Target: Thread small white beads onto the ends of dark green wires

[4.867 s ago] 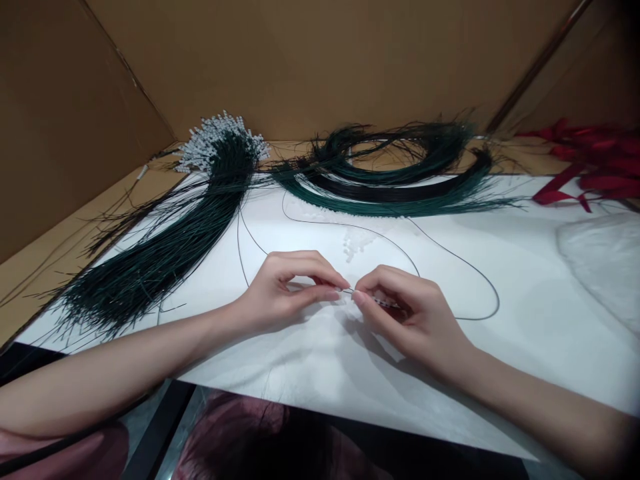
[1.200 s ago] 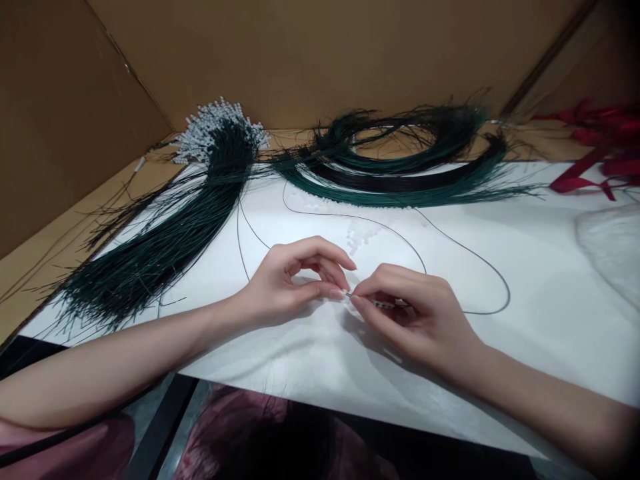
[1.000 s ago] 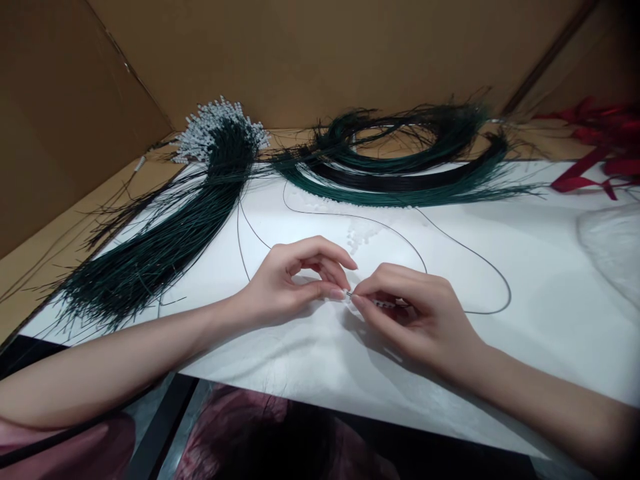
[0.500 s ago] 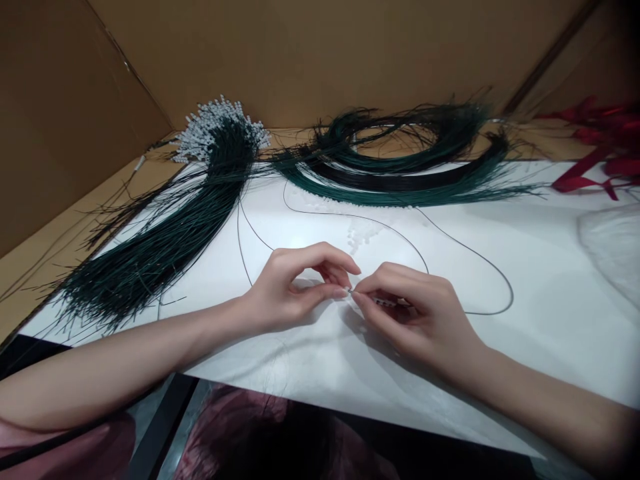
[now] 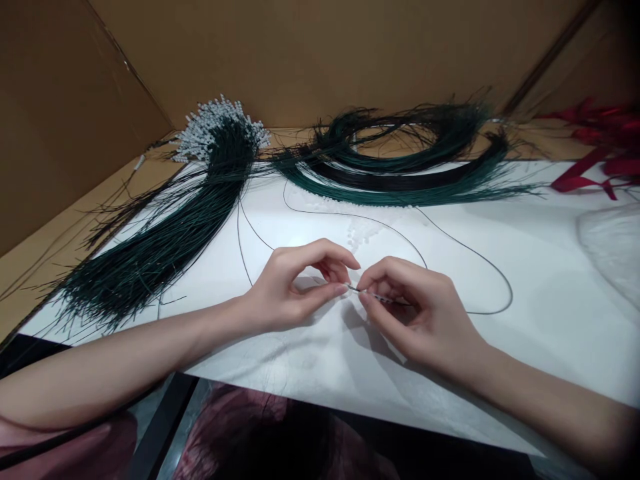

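My left hand (image 5: 295,287) has its thumb and fingers closed in a pinch on a tiny white bead, mostly hidden by the fingertips. From there a short bit of thin dark wire (image 5: 354,289) runs across to my right hand (image 5: 423,303), whose thumb and forefinger pinch it. A row of small white beads (image 5: 383,299) shows on the wire just under the right fingers. Beyond the right hand, a thin dark wire loops (image 5: 511,293) over the white tabletop (image 5: 550,267). Loose white beads (image 5: 363,232) lie scattered past the fingertips.
On the left lies a thick bundle of dark green wires (image 5: 165,247) with white beaded ends (image 5: 220,130). Curved bundles of green and black wire (image 5: 400,180) lie at the back. Red ribbon (image 5: 595,167) and clear plastic (image 5: 615,247) are at right. Cardboard walls (image 5: 320,53) enclose the table.
My right hand has shifted slightly right, away from the left fingertips, so more wire shows between the two hands. The left hand has barely moved.
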Motion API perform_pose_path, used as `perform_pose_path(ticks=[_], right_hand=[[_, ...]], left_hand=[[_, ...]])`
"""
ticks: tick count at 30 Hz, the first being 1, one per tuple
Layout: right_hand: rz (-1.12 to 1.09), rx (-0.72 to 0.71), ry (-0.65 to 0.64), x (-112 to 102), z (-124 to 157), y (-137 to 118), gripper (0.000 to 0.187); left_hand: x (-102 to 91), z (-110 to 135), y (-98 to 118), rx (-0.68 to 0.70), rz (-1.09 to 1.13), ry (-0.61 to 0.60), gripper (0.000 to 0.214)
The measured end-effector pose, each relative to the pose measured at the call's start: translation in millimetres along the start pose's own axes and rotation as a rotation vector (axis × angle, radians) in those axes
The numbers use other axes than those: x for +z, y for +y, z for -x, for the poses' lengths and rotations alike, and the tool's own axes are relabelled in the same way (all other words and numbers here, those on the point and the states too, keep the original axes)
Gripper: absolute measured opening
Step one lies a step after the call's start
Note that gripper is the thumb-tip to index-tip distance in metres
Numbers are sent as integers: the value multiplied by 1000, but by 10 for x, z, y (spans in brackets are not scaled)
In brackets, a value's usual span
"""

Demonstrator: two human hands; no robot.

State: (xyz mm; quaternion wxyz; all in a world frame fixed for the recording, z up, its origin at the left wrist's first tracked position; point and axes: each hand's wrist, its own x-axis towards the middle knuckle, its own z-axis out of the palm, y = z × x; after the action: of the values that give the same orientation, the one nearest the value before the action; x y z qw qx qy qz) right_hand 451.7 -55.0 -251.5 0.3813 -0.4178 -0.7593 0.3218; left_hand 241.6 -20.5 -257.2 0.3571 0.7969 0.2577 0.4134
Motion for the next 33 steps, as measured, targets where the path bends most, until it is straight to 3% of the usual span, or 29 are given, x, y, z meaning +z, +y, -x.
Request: perform_pose_path(ticks=[21,27,33], right_hand=[[-75,-10,-1,9,36,32,19],[-78,20,-2,21,33,53,18],[-56,7,8,17,5,46,14]], left_hand=[[38,-24,-4,33,-12,-43,20],[46,-13,-2,37,38,-81,30],[37,-9,-14,-12,51,-38,25]])
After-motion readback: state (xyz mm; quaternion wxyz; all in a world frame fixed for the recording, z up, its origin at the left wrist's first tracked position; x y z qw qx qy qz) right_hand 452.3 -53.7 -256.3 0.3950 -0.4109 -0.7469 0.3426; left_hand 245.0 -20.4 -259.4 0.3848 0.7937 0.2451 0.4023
